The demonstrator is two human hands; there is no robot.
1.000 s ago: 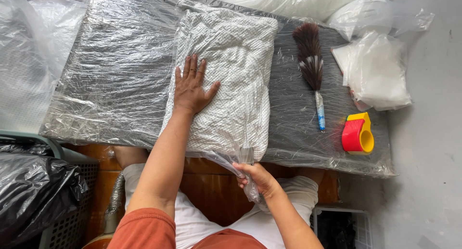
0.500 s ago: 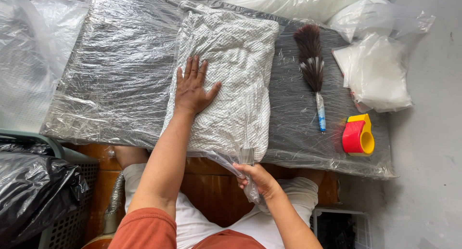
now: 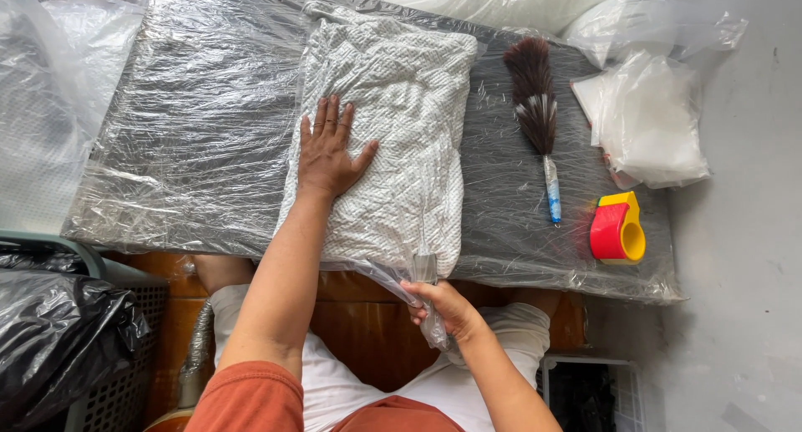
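Nothing's really moved since before: left hand (image 3: 327,150) still flat, fingers spread, pressing the white folded textured cloth in its clear plastic bag (image 3: 393,131) mid-table. Right hand (image 3: 443,305) pinches the bag's open end (image 3: 422,277) at the near edge, arm bent

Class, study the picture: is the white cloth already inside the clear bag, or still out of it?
Inside. Clear film covers the cloth; the right hand grips the bag's bunched mouth, the left hand presses on top.
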